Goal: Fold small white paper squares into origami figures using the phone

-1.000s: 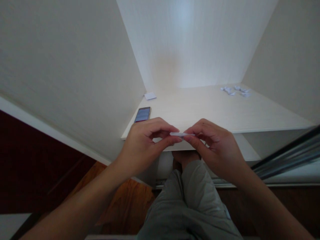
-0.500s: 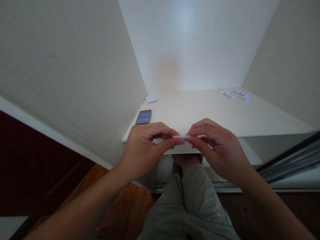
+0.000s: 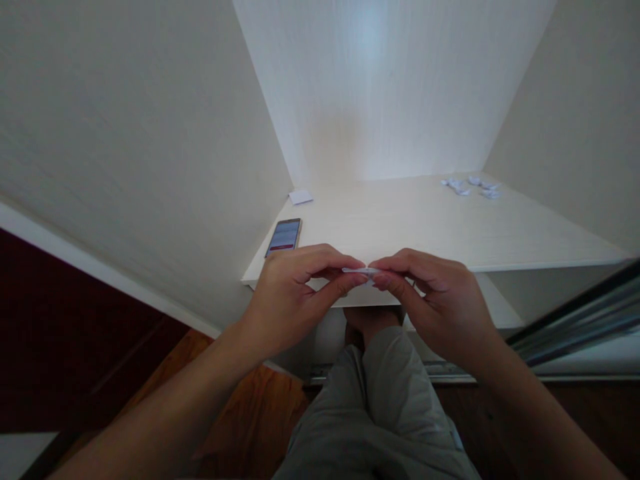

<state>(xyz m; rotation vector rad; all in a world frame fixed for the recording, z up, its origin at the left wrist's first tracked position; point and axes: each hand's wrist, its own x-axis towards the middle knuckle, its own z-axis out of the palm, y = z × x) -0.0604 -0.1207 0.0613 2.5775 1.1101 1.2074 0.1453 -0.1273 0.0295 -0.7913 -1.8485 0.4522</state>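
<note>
A small folded strip of white paper (image 3: pixel 369 271) is pinched between both hands, in front of the white shelf's edge. My left hand (image 3: pixel 305 287) grips its left end between thumb and fingertips. At the other end, my right hand (image 3: pixel 425 283) is closed on it with thumb and forefinger. The fingertips cover most of the strip, so its exact shape is hard to make out. Several small twisted or folded white paper pieces (image 3: pixel 457 188) lie on the far right of the shelf.
The white shelf (image 3: pixel 380 220) sits between side walls. On its left are a phone (image 3: pixel 285 236) with a lit screen and a white paper stack or slip (image 3: pixel 301 197) in the corner. My legs (image 3: pixel 380 400) are below, beside a metal sliding-door track (image 3: pixel 450 372).
My right hand's fingers have lowered and drawn closer around the paper strip. My left hand keeps nearly the same pinch. The things on the shelf stay in place.
</note>
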